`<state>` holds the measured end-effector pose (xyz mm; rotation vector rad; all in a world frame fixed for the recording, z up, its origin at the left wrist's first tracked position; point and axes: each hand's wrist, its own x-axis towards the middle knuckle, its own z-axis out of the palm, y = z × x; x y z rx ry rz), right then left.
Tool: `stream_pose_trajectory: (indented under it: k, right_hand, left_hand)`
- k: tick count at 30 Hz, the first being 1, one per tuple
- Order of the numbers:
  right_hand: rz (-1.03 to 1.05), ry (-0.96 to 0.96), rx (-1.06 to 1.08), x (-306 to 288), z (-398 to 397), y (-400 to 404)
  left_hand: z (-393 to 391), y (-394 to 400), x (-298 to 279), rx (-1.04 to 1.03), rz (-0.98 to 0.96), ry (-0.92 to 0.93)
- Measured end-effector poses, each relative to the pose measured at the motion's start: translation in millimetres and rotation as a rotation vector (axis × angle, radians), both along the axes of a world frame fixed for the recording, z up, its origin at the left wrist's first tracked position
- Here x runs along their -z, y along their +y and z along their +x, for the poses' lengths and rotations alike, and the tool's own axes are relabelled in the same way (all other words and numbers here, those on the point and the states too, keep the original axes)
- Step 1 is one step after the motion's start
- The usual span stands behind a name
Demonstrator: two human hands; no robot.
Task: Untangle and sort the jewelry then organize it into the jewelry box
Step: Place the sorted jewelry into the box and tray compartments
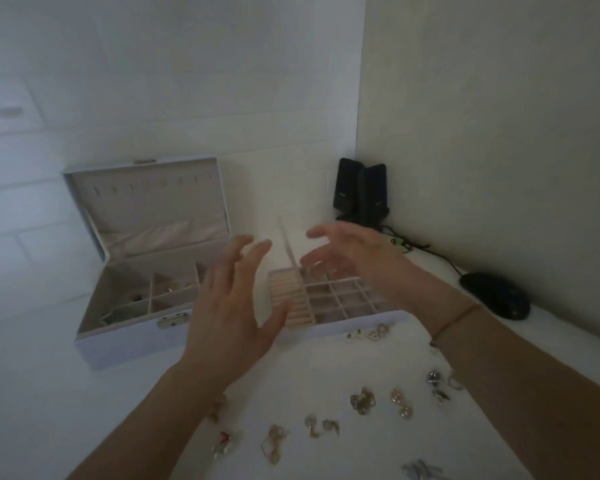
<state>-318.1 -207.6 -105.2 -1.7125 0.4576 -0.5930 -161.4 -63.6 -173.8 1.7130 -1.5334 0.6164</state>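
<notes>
Far left, the jewelry box [118,344] sits on the white table [361,455] with its lid [146,199] standing open, a row of small hooks across the lining and a gathered pocket below them. Down in its divided base there are a few small pieces [174,287], too blurred to name. Moving in, the left hand [229,317] hangs above the table with its fingers spread wide, gripping nothing, and it covers the box's right end from this angle. Just beyond it lies a separate tray [343,306], with ring rolls at its left end and a grid of small square compartments to the right; a thin clear divider or flap stands up from its back edge, hard to make out. The right hand [357,261] hovers over the tray's far side, fingers loosely extended and apart, holding nothing; a thin band circles that wrist. Down front, loose jewelry is scattered on the table: a red-and-white piece [224,441] near the left forearm, gold-toned earrings [362,400] in the middle, silver pieces [439,384] further right, and a few small items [374,332] touching or just beside the tray's front edge. In the corner stand two black speakers [361,192], and right of them a black mouse [496,294] rests by the wall.
</notes>
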Motion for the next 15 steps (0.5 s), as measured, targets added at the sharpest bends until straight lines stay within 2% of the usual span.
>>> stream_pose_trajectory:
  k: [3, 6, 8, 10, 13, 15]
  right_hand:
    - [-0.505, 0.133, 0.040, 11, -15, -5]
    - [-0.807, 0.400, 0.098, 22, -40, -16]
    - [-0.952, 0.635, 0.170, 36, -46, -13]
    - [-1.062, 0.748, 0.232, 49, -45, -3]
    - [-1.159, 0.773, 0.280, 60, -36, 11]
    - [-1.175, 0.802, 0.278, 63, -32, 16]
  left_hand:
    - [7, 7, 2, 0.032, -0.069, 0.196]
    - [17, 7, 7, 0.050, -0.117, 0.368]
    - [23, 6, 8, -0.003, -0.093, 0.362]
    - [25, 6, 10, -0.009, -0.066, 0.322]
    - [25, 8, 11, -0.010, -0.053, 0.299]
    - [27, 7, 14, -0.027, -0.060, 0.453]
